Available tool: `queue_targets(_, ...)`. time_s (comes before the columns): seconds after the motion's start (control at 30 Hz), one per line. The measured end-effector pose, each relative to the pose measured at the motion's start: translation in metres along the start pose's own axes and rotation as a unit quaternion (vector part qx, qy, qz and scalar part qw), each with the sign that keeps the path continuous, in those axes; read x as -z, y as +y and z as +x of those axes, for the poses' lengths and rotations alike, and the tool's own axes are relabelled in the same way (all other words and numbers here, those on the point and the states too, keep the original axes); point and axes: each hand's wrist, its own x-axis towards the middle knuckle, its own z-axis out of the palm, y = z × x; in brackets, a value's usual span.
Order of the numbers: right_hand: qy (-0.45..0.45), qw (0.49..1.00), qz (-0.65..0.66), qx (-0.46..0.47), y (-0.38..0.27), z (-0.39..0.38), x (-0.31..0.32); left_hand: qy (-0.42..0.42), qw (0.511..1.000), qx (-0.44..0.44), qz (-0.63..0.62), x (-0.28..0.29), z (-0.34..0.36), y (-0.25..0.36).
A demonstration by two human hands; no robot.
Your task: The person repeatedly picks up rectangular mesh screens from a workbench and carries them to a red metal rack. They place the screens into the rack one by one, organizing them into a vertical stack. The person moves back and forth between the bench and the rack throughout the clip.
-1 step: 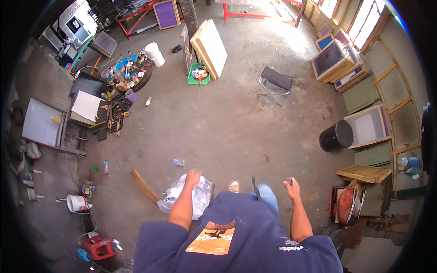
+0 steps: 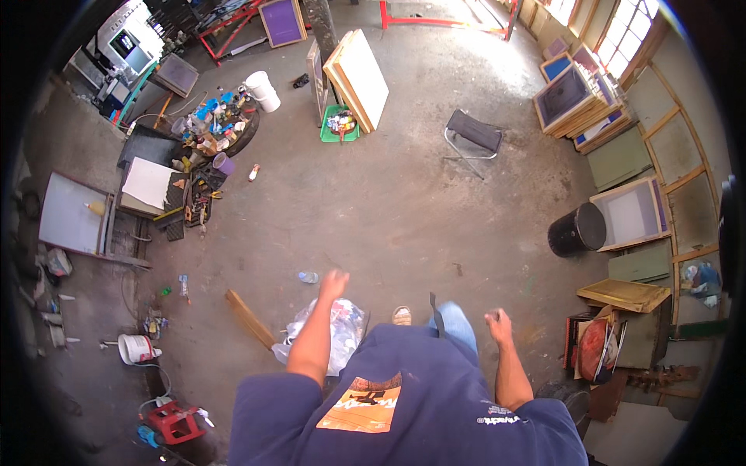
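My left hand [image 2: 334, 285] is in front of me, fingers curled in, with nothing visible in it. Below it a clear plastic bag [image 2: 342, 334] with white and coloured contents lies on the floor, partly behind my forearm. A small plastic bottle [image 2: 308, 277] rests just left of that hand. Off to my right side hangs my right hand [image 2: 499, 324], loosely closed, holding nothing that I can see. One sandalled foot [image 2: 401, 315] and a blue trouser leg [image 2: 454, 326] show past my dark shirt.
A wooden plank [image 2: 250, 318] lies left of the bag. At right stand a black bucket [image 2: 576, 231] and framed screens [image 2: 567, 97] along the wall. Ahead are a folding stool [image 2: 475, 132], leaning boards [image 2: 361, 81], a green tray [image 2: 339, 133] and a tool-covered clutter [image 2: 206, 140].
My left hand has moved a little forward and up, away from the plastic bag. My right hand has shifted slightly downward. The objects on the floor stay as they were.
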Motion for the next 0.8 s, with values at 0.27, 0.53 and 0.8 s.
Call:
queue_targets(0.27,-0.172,0.937,-0.214,-0.218,0.070,0.064,-0.014,-0.048,0.956,-0.095,-0.272,0.041,0.265,0.223)
queue_targets(0.53,-0.135,0.973,-0.184,-0.045,-0.205,0.560,-0.041,-0.139,0.888,0.402,-0.171,-0.014,0.329,0.073)
queue_targets(0.8,-0.017,0.952,0.114,0.285,-0.670,0.850,-0.017,-0.074,0.829,0.475,-0.286,0.013,0.483,0.133)
